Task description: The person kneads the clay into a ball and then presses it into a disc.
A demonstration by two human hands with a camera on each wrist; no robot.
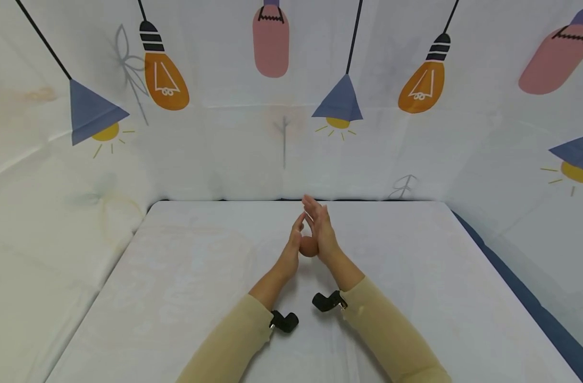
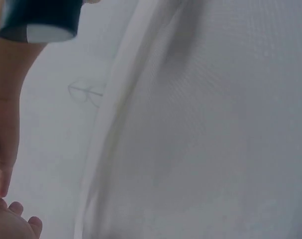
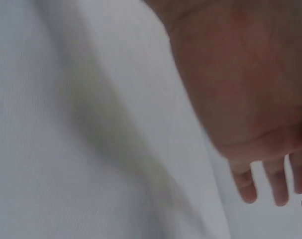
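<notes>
A smooth reddish-brown ball (image 1: 308,247) sits between my two palms above the white table, in the head view. My left hand (image 1: 290,254) lies against its left side with the fingers extended. From the other side my right hand (image 1: 324,234) presses on it, fingers straight and pointing forward. The fingertips of both hands come close together beyond the ball. In the right wrist view, the right palm (image 3: 240,84) and several straight fingers show. The left wrist view catches only parts of the hands at its left edge. What the ball is made of I cannot tell.
A white-covered table (image 1: 200,298) lies under both arms. Behind it hangs a white cloth (image 1: 234,143) printed with lamps and bulbs. Each wrist carries a small black camera, the left camera (image 1: 285,322) and the right camera (image 1: 327,302), facing each other across a narrow gap.
</notes>
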